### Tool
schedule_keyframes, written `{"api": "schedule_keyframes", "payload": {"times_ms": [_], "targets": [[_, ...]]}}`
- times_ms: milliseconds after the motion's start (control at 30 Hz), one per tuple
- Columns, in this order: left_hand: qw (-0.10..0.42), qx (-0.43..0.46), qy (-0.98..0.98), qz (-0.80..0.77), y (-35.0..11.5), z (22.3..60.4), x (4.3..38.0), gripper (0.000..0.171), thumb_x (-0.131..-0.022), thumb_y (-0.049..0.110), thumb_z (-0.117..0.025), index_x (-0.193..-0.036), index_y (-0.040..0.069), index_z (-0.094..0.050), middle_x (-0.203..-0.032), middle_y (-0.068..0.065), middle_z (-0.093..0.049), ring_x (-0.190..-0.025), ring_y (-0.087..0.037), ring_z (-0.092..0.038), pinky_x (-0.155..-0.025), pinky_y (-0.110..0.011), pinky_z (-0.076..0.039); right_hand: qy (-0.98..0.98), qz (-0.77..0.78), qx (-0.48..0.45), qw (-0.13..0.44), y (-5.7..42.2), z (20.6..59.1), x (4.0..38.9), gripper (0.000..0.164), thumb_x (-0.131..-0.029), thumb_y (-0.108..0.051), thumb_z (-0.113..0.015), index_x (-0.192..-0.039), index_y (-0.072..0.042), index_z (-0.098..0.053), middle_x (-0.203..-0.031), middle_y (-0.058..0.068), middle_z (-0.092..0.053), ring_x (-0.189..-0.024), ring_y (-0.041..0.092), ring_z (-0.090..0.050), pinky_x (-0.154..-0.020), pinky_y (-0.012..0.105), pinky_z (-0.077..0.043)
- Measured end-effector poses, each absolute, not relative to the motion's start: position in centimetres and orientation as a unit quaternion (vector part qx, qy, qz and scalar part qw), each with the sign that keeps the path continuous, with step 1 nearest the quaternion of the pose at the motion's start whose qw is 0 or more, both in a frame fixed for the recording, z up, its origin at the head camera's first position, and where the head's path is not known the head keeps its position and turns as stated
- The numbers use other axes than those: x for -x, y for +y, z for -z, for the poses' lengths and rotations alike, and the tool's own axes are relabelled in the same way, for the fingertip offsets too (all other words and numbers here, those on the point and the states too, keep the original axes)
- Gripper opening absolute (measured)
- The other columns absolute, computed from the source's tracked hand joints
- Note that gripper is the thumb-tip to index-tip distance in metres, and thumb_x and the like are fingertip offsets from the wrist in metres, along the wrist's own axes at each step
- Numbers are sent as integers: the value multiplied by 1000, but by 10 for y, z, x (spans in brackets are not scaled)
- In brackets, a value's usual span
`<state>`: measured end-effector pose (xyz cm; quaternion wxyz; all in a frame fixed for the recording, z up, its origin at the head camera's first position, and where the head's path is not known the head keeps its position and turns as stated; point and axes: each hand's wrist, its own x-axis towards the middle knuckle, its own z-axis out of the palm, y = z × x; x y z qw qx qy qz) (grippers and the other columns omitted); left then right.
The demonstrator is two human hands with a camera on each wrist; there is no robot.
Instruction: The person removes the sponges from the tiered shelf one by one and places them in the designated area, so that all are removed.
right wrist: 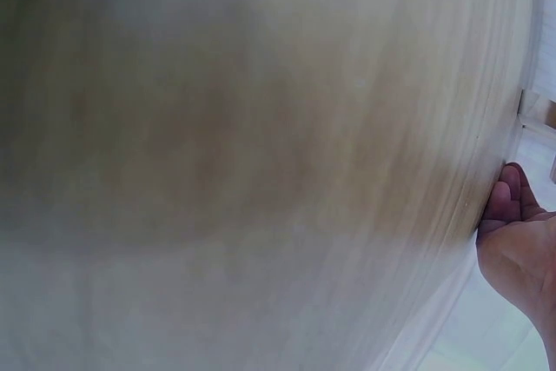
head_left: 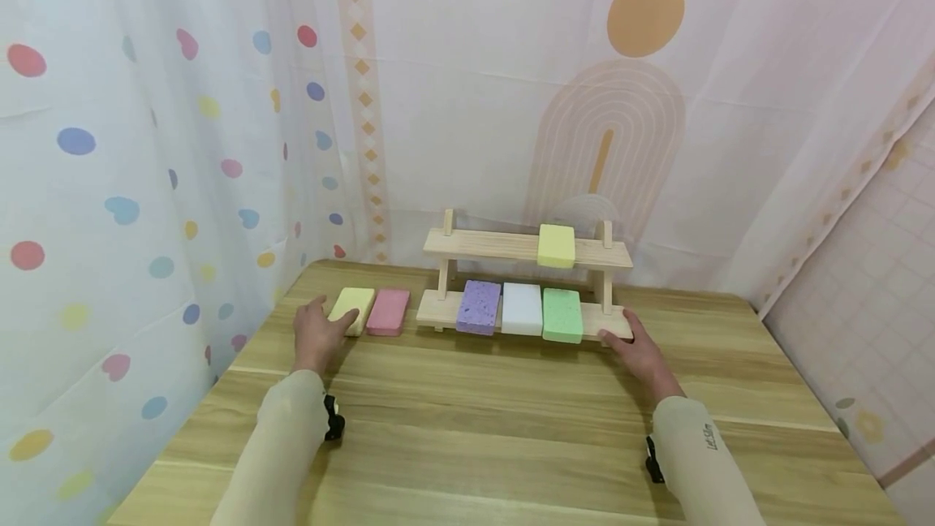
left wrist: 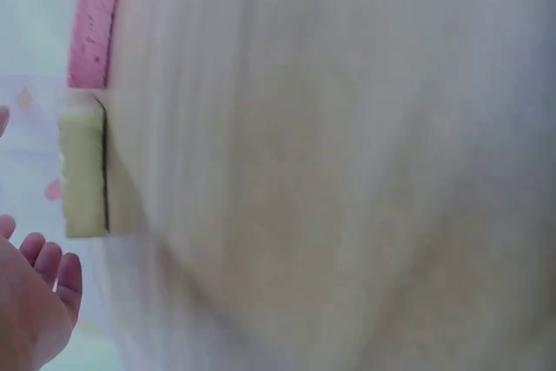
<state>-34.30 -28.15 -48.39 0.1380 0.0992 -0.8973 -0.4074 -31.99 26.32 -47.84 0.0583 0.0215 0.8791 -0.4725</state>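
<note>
My left hand (head_left: 319,335) is at the left of the table beside a pale yellow sponge (head_left: 354,305), its thumb crossing the sponge's front in the head view. In the left wrist view the fingers (left wrist: 68,280) are spread and stand a little apart from that sponge. Just right of it lies a pink sponge (head_left: 389,312). A two-tier wooden rack (head_left: 497,245) stands at the back; my right hand (head_left: 643,355) grips the right end of its lower board, thumb at the front edge. The lower board holds purple (head_left: 478,308), white (head_left: 522,309) and green (head_left: 562,316) sponges.
Another yellow sponge (head_left: 557,246) sits on the rack's upper board, right of centre. The wood-grain table (head_left: 467,428) reaches back to a patterned curtain (head_left: 467,104). A dotted curtain (head_left: 146,185) hangs along the left side.
</note>
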Motion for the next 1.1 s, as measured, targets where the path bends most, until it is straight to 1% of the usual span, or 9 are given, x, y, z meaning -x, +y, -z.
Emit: {"api": "schedule_keyframes", "payload": {"times_ms": [133,300,500,567,667,933,1000,1100], "targets": [[165,-99,-887,419,-274,473,343,83,-94,44,-64,-150,-7,-29,-144,-32,-33,-134,-47,-29,-110,-57,-27,880,470,-16,59,264,478,320,92,-99,-56,-50,-160,-15,4,-161,29,-3,-145,50,-7,-112,66,-14],[182,-93,-878,433,-261,463,351,82,-92,42,-66,-149,-6,-32,-142,-30,-37,-132,-44,-32,-108,-55,-30,878,474,-18,58,264,477,320,92,-98,-57,-50,-160,-16,5,-161,29,-3,-145,50,-6,-112,65,-14],[180,-80,-871,450,-243,452,360,79,-92,37,-67,-149,-6,-33,-141,-29,-39,-132,-42,-34,-109,-53,-31,882,467,-12,55,265,475,319,92,-99,-56,-50,-160,-14,4,-160,30,-4,-145,50,-7,-112,65,-14],[185,-74,-869,454,-237,447,362,78,-92,35,-67,-148,-7,-34,-140,-30,-40,-131,-42,-35,-109,-53,-31,884,465,-9,55,265,475,319,92,-99,-57,-49,-160,-13,4,-160,30,-3,-144,51,-7,-112,66,-15],[195,-70,-860,466,-227,440,365,76,-92,33,-69,-148,-6,-36,-139,-29,-42,-130,-42,-37,-108,-52,-33,881,469,-14,56,265,475,319,92,-98,-58,-50,-160,-16,3,-161,28,-3,-145,50,-6,-112,65,-15],[210,-57,-836,505,-194,419,376,72,-90,28,-71,-146,-4,-41,-138,-27,-46,-128,-40,-43,-106,-50,-36,882,469,-14,56,265,477,320,92,-98,-57,-50,-160,-16,4,-160,30,-4,-144,51,-7,-112,66,-15],[210,-47,-831,513,-182,413,379,71,-89,27,-71,-146,-4,-42,-137,-26,-47,-127,-40,-44,-105,-50,-38,881,469,-14,54,265,478,321,91,-98,-56,-50,-160,-16,3,-161,29,-4,-145,50,-7,-112,65,-15],[199,-30,-829,522,-162,403,382,73,-89,32,-72,-147,-1,-41,-139,-25,-46,-128,-39,-44,-104,-49,-39,881,470,-17,55,265,478,321,91,-99,-55,-51,-160,-15,3,-161,29,-5,-144,51,-8,-112,65,-15]]}}
